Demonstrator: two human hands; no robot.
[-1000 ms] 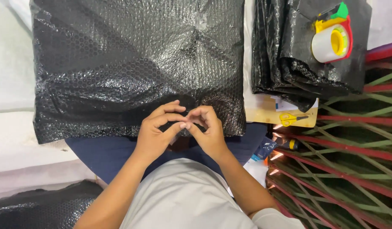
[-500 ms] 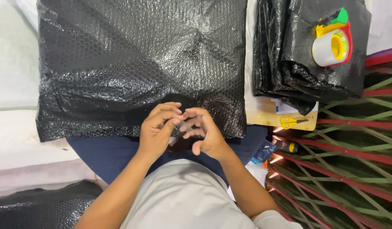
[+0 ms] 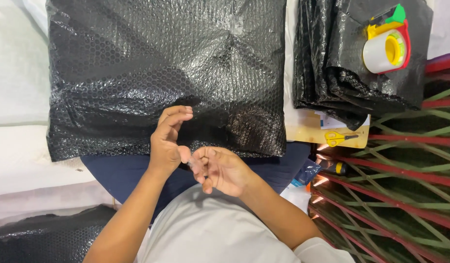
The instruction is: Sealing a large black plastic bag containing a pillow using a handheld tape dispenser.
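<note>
Black bubble-wrap parcel lying flat on the white work surface, filling most of the upper middle of the view, near edge just above the dark blue cloth on the lap. Left hand raised over the near edge of the parcel, fingers curled loosely, thumb pointing toward the other hand; gripping nothing that can be seen clearly. Right hand just beside it, palm turned up, fingers half bent, fingertips close to the left thumb. Between thumb and fingertips maybe a small clear strip, too thin and blurred to tell for sure. Neither hand pressing on the parcel; both hovering above the blue cloth and the parcel's edge.

To the right of the parcel, well apart from the hands, a stack of folded black plastic sheets, with a tape dispenser in red, yellow and green resting on top, white roll inside. Below this stack a wooden board with small yellow-handled scissors lying on it. At bottom left another piece of black bubble wrap, partly out of view
</note>
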